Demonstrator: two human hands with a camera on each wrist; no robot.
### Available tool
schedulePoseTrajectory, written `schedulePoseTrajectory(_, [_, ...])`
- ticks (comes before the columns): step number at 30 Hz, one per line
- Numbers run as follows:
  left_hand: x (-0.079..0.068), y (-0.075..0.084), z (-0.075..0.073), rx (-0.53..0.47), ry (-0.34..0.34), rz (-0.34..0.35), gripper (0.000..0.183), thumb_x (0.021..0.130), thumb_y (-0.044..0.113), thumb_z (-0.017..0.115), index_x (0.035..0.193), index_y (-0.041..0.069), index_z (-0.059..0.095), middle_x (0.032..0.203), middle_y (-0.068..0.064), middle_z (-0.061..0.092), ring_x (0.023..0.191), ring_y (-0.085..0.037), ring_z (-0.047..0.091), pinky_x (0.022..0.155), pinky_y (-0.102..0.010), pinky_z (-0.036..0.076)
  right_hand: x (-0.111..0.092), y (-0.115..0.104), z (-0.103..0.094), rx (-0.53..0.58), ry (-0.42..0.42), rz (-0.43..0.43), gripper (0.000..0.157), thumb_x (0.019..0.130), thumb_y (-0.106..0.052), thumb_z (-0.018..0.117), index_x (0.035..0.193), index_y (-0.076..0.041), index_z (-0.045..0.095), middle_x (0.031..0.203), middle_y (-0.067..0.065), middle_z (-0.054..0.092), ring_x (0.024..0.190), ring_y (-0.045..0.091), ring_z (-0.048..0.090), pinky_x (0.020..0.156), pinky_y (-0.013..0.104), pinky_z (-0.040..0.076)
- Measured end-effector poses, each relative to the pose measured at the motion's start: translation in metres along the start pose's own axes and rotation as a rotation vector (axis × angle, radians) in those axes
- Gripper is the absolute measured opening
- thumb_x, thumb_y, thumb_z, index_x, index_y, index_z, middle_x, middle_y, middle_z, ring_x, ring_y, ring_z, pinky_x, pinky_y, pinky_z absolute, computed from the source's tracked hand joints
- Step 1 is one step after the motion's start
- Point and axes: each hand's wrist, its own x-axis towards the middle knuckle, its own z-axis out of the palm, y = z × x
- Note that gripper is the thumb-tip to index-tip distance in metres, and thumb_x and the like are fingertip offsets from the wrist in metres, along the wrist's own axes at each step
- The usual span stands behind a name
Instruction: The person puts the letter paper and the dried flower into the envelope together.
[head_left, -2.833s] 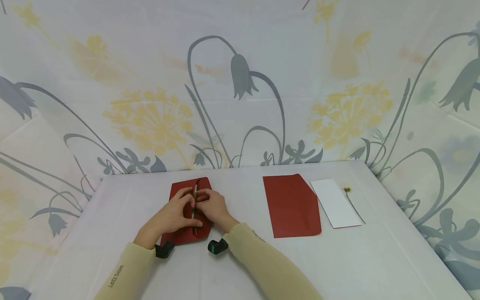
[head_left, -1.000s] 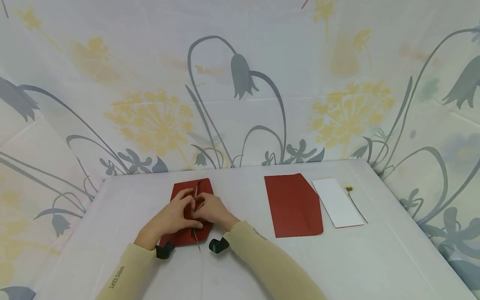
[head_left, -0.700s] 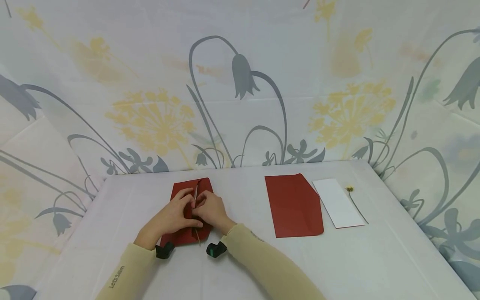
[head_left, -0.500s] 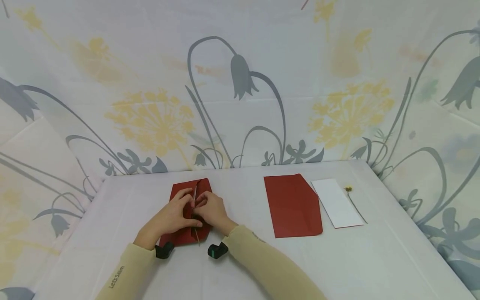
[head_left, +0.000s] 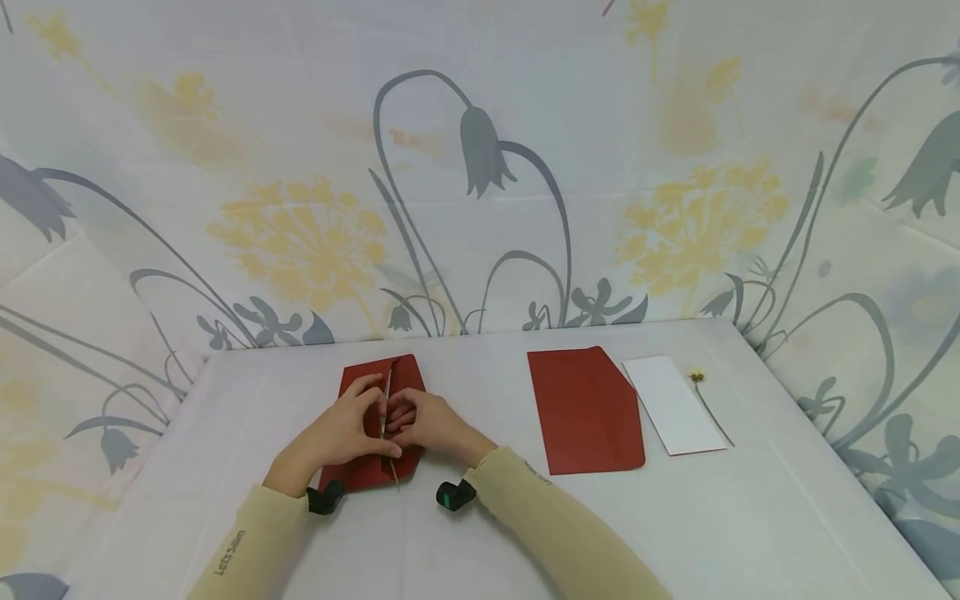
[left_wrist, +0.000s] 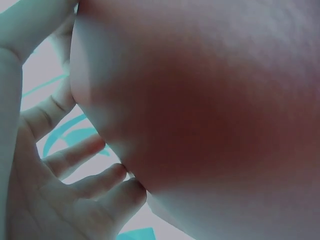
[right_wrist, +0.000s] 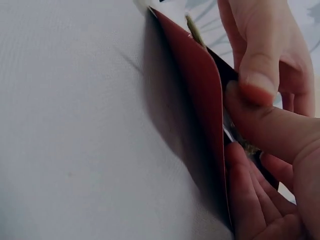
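A red envelope (head_left: 360, 367) is tilted up off the table at the left, its mouth parted. My left hand (head_left: 341, 431) grips it, and in the left wrist view the fingertips (left_wrist: 134, 192) lie along the envelope's edge (left_wrist: 200, 125). My right hand (head_left: 435, 423) has its thumb and fingers curled at the mouth. In the right wrist view it pinches a dried flower (right_wrist: 249, 146), largely hidden by the fingers; its thin stem (head_left: 395, 477) sticks out at the near end. White paper (head_left: 387, 383) shows inside the mouth.
A second red envelope (head_left: 585, 412) lies flat to the right. Beside it are a white card (head_left: 673, 407) and another dried yellow flower (head_left: 697, 377) with a long stem. A patterned cloth (head_left: 480, 250) stands behind the white tabletop (head_left: 480, 533).
The stem end came out past the envelope's near edge, then drew back slightly. Just now the right hand and wrist have shifted right, its thumb moving nearer the front. The left hand stays almost still.
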Motion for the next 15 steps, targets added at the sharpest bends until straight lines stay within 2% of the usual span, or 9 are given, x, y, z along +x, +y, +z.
schedulePoseTrajectory(5, [-0.001, 0.000, -0.001, 0.001, -0.003, -0.011, 0.056, 0.063, 0.059, 0.078, 0.090, 0.019, 0.049, 0.146, -0.013, 0.027, 0.128, -0.039, 0.035, 0.091, -0.052, 0.044, 0.001, 0.001, 0.003, -0.074, 0.028, -0.008, 0.047, 0.072, -0.008, 0.081, 0.113, -0.013, 0.058, 0.090, -0.005, 0.065, 0.080, 0.003, 0.062, 0.071, 0.019, 0.051])
schedulePoseTrajectory(12, [-0.001, -0.002, -0.001, -0.005, 0.017, -0.015, 0.039, 0.083, 0.060, 0.057, 0.089, 0.022, 0.051, 0.145, -0.013, 0.030, 0.128, -0.038, 0.037, 0.091, -0.051, 0.044, 0.004, 0.009, 0.014, -0.157, 0.202, -0.033, 0.036, 0.073, -0.026, 0.081, 0.101, -0.013, 0.062, 0.085, -0.009, 0.064, 0.075, 0.000, 0.060, 0.065, 0.017, 0.049])
schedulePoseTrajectory(15, [-0.001, -0.002, 0.000, -0.015, 0.023, -0.018, 0.033, 0.088, 0.057, 0.053, 0.087, 0.025, 0.050, 0.145, -0.012, 0.031, 0.128, -0.037, 0.037, 0.093, -0.052, 0.043, 0.004, 0.009, 0.015, -0.158, 0.234, -0.024, 0.035, 0.074, -0.030, 0.080, 0.098, -0.013, 0.062, 0.084, -0.008, 0.063, 0.073, 0.000, 0.059, 0.064, 0.018, 0.049])
